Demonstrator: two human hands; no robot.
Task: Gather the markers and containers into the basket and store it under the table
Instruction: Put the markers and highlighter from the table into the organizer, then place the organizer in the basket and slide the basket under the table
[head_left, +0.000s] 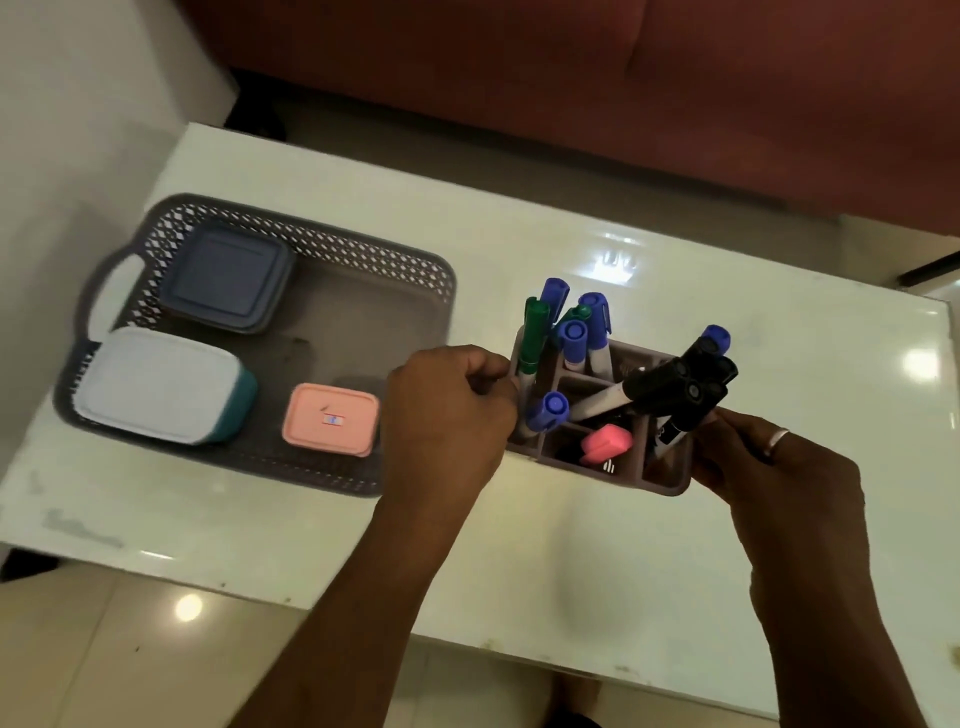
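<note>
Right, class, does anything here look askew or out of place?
Yes: the black-capped markers lean steeply across the grey marker caddy, towards its right side, while the green-capped marker stands nearly upright.

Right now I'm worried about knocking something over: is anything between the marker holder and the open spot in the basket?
Nothing visible lies on the table between them. The holder, gripped by the left hand and right hand, must clear the basket wall, and the pink container fills the near right corner; bare floor lies beyond it.
</note>
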